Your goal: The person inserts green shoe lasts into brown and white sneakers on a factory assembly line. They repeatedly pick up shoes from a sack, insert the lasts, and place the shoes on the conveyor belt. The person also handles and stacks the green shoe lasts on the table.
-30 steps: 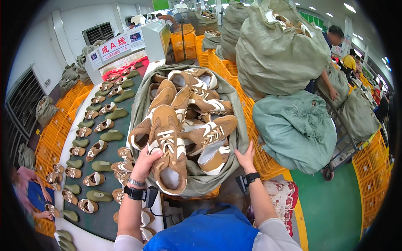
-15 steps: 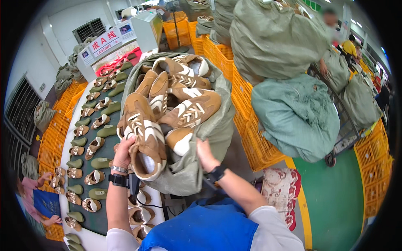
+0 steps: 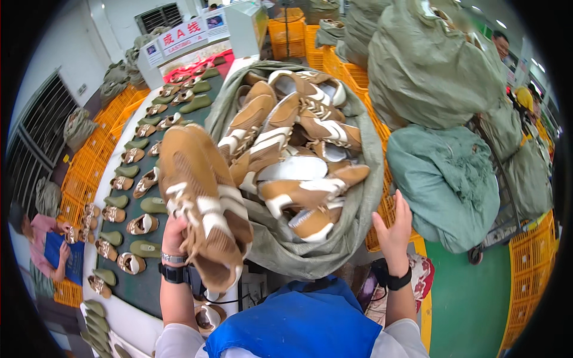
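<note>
My left hand (image 3: 174, 234) grips a pair of tan and white shoe uppers (image 3: 203, 203), held up with their toes pointing away from me. They hang over the edge of a grey-green sack (image 3: 358, 197) that stands open in front of me, filled with several more tan and white shoe uppers (image 3: 292, 149). My right hand (image 3: 394, 230) is raised beside the sack's right side, fingers spread, holding nothing. Both wrists carry dark watches.
To my left runs a dark green conveyor belt (image 3: 149, 286) carrying several uppers and green shoe lasts. Orange crates (image 3: 89, 161) line its far side. Full green sacks (image 3: 441, 179) pile up at right. A person in pink (image 3: 45, 247) sits at lower left.
My left hand has lifted the pair of uppers up and toward me, out of the sack. My right hand has come off the sack's rim and now hovers open at its right side.
</note>
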